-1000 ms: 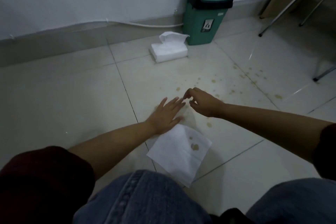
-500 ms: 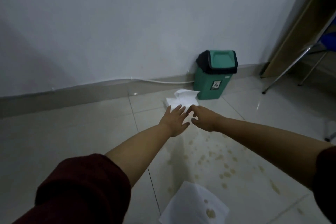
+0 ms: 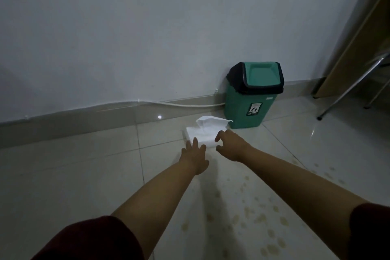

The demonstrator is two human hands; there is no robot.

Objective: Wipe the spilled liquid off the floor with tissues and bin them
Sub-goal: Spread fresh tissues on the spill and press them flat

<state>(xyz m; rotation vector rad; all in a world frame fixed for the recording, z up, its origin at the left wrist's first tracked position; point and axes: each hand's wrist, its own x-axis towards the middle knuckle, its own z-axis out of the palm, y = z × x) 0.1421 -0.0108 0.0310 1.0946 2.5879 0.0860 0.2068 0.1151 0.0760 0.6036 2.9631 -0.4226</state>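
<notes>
A white tissue pack [image 3: 201,134] lies on the tiled floor near the wall, one tissue [image 3: 211,122] sticking up from its top. A green swing-lid bin [image 3: 252,95] stands just behind it to the right. My left hand [image 3: 195,157] stretches out flat with straight fingers, its tips at the pack's near edge. Over the pack's right end hovers my right hand [image 3: 231,145], fingers loosely curled and holding nothing. Brownish drops of spilled liquid [image 3: 261,217] speckle the floor under and to the right of my arms.
A white cable [image 3: 179,103] runs along the skirting at the wall's foot. Metal chair legs [image 3: 354,86] and a wooden panel [image 3: 356,38] stand at the far right. Bare tiles [image 3: 73,175] stretch to the left.
Both hands have reached farther forward, from the spill up to the tissue pack. The view has tilted up, and the stained tissue on the floor has left the frame.
</notes>
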